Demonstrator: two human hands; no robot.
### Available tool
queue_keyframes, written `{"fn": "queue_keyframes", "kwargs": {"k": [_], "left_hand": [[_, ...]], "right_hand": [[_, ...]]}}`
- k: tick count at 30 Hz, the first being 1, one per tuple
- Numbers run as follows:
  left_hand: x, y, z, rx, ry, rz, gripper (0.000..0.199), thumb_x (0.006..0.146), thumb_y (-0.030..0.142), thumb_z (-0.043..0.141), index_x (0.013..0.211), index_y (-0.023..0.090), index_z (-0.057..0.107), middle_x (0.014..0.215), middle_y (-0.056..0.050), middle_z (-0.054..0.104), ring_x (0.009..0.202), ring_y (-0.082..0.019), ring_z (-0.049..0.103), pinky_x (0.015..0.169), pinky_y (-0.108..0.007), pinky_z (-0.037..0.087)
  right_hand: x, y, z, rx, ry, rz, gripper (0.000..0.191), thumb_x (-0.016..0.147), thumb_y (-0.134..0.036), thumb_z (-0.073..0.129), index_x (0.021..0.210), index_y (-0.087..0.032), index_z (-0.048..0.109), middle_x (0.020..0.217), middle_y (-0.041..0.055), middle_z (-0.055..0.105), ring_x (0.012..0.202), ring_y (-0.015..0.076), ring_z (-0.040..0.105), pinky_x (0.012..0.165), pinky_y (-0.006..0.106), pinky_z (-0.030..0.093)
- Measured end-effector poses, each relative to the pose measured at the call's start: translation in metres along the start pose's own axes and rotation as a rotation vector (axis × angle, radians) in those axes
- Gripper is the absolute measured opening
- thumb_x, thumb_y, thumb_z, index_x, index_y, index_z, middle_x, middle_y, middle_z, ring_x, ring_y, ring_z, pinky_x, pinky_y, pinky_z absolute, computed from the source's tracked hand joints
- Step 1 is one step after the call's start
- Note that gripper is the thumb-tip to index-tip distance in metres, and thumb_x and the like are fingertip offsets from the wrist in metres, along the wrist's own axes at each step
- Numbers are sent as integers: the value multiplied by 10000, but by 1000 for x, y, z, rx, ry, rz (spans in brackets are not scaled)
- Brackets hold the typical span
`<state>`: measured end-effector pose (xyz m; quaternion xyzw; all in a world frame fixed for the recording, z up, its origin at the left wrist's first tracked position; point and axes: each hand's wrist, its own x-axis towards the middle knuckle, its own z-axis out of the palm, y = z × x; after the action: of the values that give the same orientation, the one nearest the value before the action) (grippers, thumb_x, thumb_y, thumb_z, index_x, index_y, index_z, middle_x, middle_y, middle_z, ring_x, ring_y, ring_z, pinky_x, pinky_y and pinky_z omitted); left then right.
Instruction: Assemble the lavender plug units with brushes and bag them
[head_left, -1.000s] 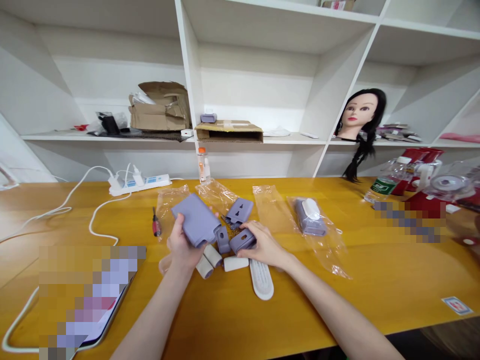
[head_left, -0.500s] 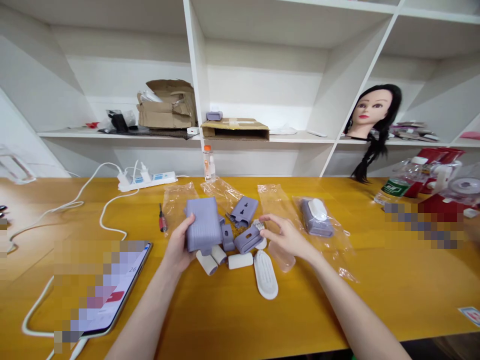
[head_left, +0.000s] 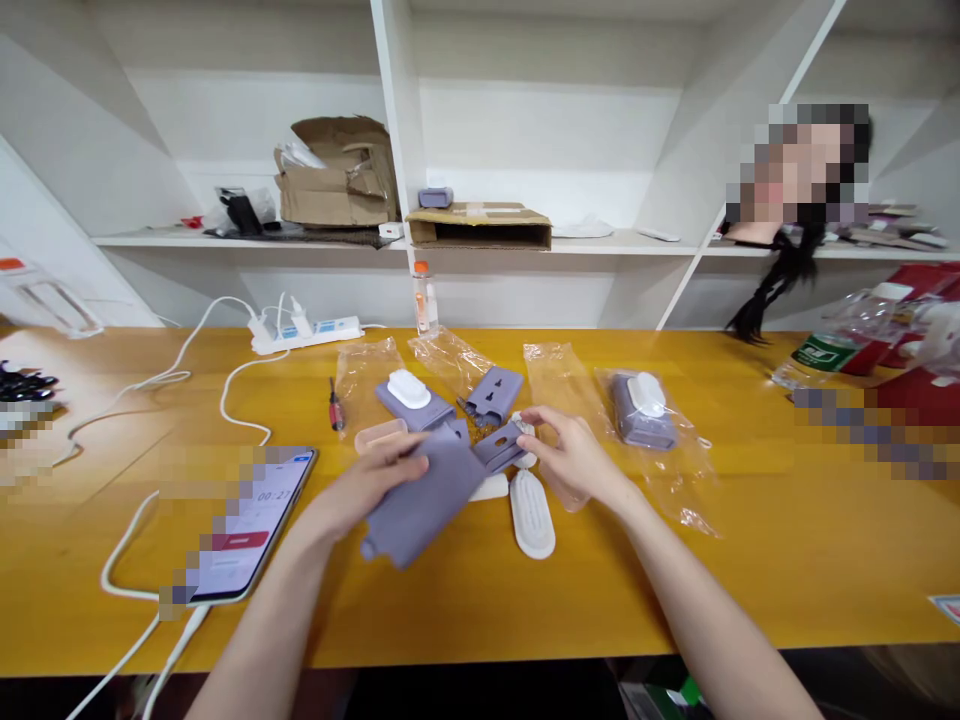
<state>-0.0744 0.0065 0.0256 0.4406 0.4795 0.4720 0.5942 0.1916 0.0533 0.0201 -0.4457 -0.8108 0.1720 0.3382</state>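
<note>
My left hand lies across a ribbed lavender silicone sleeve and grips it, tilted low over the table. My right hand pinches a small white ribbed piece at its fingertips, just above a lavender holed part. Behind the sleeve sit a lavender case with a white cap and a pale pink cup. A lavender plate with slots lies between my hands. A white cylinder is partly hidden by the sleeve, and a white oval ribbed pad lies below my right hand.
A lavender item sealed in a clear bag lies to the right among loose plastic bags. A small screwdriver, a phone, white cables and a power strip occupy the yellow table's left side. Shelves stand behind it.
The sleeve has swung from upright to a low diagonal under my left hand. A capped lavender case and pink cup now show behind it, and the view has tilted.
</note>
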Motion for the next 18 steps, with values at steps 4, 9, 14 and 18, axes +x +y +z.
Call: {"fn": "queue_keyframes", "kwargs": {"k": [4, 9, 14, 18], "left_hand": [[-17, -6, 3, 212, -186, -41, 312, 645, 183, 652, 944, 260, 702, 962, -63, 702, 982, -294, 611, 887, -431, 443], [-20, -7, 12, 860, -507, 70, 449, 770, 318, 555, 1219, 309, 542, 1306, -9, 522, 1205, -262, 454, 1038, -429, 278], [-24, -19, 27, 1128, -437, 206, 452, 873, 360, 390, 1316, 282, 433, 1375, -45, 443, 1241, -247, 412, 1037, -427, 291], [-25, -36, 39, 1211, -331, 381, 419, 900, 292, 321, 1293, 249, 458, 1294, -89, 500, 1142, -234, 496, 978, -422, 377]], "right_hand": [[-1, 10, -10, -46, 35, 32, 215, 814, -337, 552, 980, -204, 588, 988, 68, 666, 956, 230, 608, 842, 384, 442], [-1, 21, -22, -121, 140, 106, 202, 804, -320, 549, 939, -179, 603, 946, 69, 677, 903, 219, 624, 825, 360, 448], [-1, 28, -24, -163, 149, 139, 189, 799, -312, 544, 921, -182, 607, 924, 65, 685, 880, 217, 634, 801, 340, 455], [-2, 31, -22, -193, 130, 141, 203, 803, -316, 540, 942, -184, 607, 945, 68, 684, 893, 220, 632, 810, 339, 450]]}}
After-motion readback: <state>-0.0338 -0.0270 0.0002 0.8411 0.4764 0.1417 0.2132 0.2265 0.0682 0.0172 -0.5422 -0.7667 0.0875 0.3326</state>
